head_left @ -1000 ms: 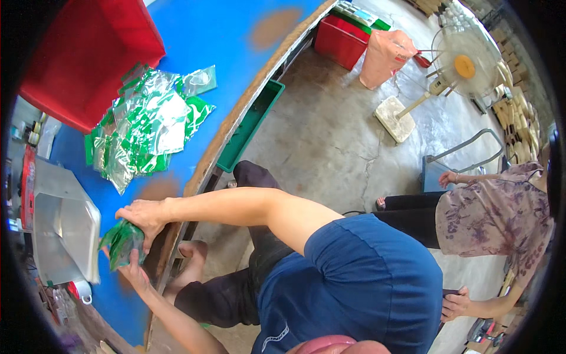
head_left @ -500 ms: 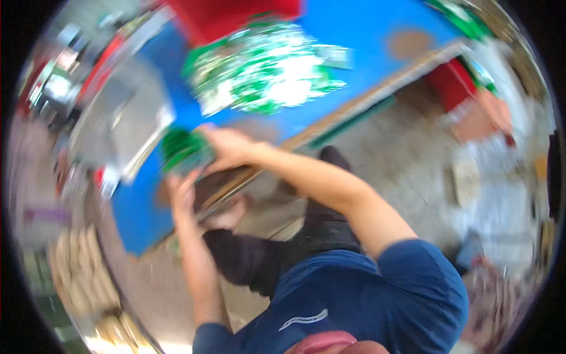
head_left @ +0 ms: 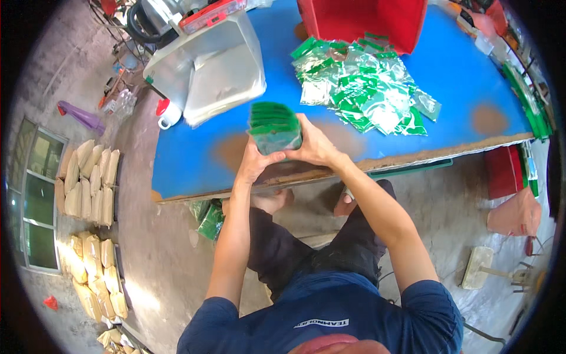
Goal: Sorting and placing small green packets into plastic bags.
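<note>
Between my two hands is a thick stack of green-and-clear plastic packets [head_left: 275,125], held over the table's near edge. My left hand [head_left: 257,160] grips its lower left side, thumb across the near face. On the other side my right hand [head_left: 313,143] wraps the stack, its thumb meeting the left one. Beyond, to the right, a loose heap of similar packets [head_left: 368,85] spreads over the blue table [head_left: 194,171]. A red bin [head_left: 362,20] lies open toward that heap.
A translucent plastic bin [head_left: 227,74] stands at the table's left side, with a white cup with a red lid [head_left: 169,112] by it. An electric kettle [head_left: 156,23] is behind. Brown sacks [head_left: 88,183] lie on the floor at left; a red crate [head_left: 502,171] sits at right.
My view has swung left and steadied, so the table appears further right. Both hands still hold the stack, which now shows upright between them.
</note>
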